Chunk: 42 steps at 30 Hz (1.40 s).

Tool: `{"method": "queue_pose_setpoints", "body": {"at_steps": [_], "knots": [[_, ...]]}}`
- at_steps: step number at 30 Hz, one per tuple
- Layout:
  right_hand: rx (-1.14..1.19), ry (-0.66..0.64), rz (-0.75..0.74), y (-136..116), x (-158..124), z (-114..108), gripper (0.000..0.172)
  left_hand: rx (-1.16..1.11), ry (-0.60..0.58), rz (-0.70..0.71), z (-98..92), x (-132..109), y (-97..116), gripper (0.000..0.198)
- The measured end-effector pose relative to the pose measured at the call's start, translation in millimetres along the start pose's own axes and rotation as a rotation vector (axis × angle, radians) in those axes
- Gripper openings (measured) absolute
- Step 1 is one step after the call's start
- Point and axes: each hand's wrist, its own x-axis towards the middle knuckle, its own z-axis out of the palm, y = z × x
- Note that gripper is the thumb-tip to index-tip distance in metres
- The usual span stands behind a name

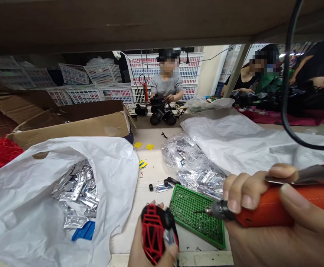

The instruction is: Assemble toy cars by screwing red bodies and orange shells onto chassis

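Your left hand is closed around a black and red thing, which it holds at the near edge of the table. Your left thumb lies by a small shiny piece on its side; whether this piece is fixed there, I cannot tell. Your right hand is wrapped around an orange electric screwdriver, whose thin bit points toward your left hand. The bit is in front of the green tray, which lies between your two hands and has many small screws in its holes; if it touches the tray, I cannot tell.

To the left of your left hand, an open white bag shows many metal plates and one blue piece. Just beyond your left hand there is a small clear tube with a black end. Beyond the tray, a clear plastic bag lies with more shiny plates. Farther from your left hand are yellow pieces and a cardboard box. Beyond them, opposite you, a person in grey works at black things, with plastic crates behind.
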Motion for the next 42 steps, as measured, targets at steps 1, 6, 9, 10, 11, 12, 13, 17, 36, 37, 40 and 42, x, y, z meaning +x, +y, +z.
{"method": "queue_pose_setpoints", "body": {"at_steps": [1, 6, 9, 10, 11, 12, 13, 17, 36, 37, 40, 42], "knots": [[0.016, -0.027, 0.012, -1.2, -1.3, 0.2, 0.005, -0.041, 0.047, -0.059, -0.4, 2.9, 1.0, 0.071], [0.124, -0.118, 0.097, 5.9, -15.0, 6.6, 0.012, -0.287, 0.234, -0.296, 4.8, 13.0, 6.4, 0.074], [0.160, -0.172, 0.147, 14.9, -25.7, 9.3, 0.011, -0.349, 0.242, -0.309, 7.5, 14.4, 5.8, 0.077], [0.169, -0.189, 0.159, 17.5, -29.3, 9.6, 0.011, -0.360, 0.242, -0.310, 7.3, 14.4, 4.6, 0.079], [0.178, -0.200, 0.171, 19.7, -32.8, 9.6, 0.011, -0.366, 0.240, -0.310, 6.7, 14.4, 3.0, 0.081], [0.185, -0.211, 0.189, 21.6, -36.1, 9.6, 0.011, -0.367, 0.237, -0.306, 5.8, 14.4, 1.0, 0.083], [0.191, -0.221, 0.209, 23.2, -39.1, 9.6, 0.010, -0.368, 0.236, -0.300, 4.8, 14.2, -1.1, 0.084], [0.197, -0.242, 0.260, 29.2, -46.5, 10.4, 0.011, -0.372, 0.219, -0.285, 3.3, 13.0, -7.2, 0.085], [0.018, -0.215, 0.213, 33.5, -35.7, 23.8, 0.018, -0.405, 0.243, -0.311, 7.5, 13.2, 6.3, 0.083], [-0.077, -0.181, 0.214, 29.9, -30.1, 19.9, 0.021, -0.399, 0.249, -0.313, 7.3, 12.4, 9.1, 0.081], [-0.537, -0.109, 0.214, 20.2, -11.4, -2.0, 0.031, -0.436, 0.260, -0.313, 4.7, 11.6, 15.2, 0.078], [-0.831, -0.114, 0.236, 17.6, -0.5, -19.7, 0.040, -0.506, 0.269, -0.295, 2.0, 13.2, 18.1, 0.082]]}}
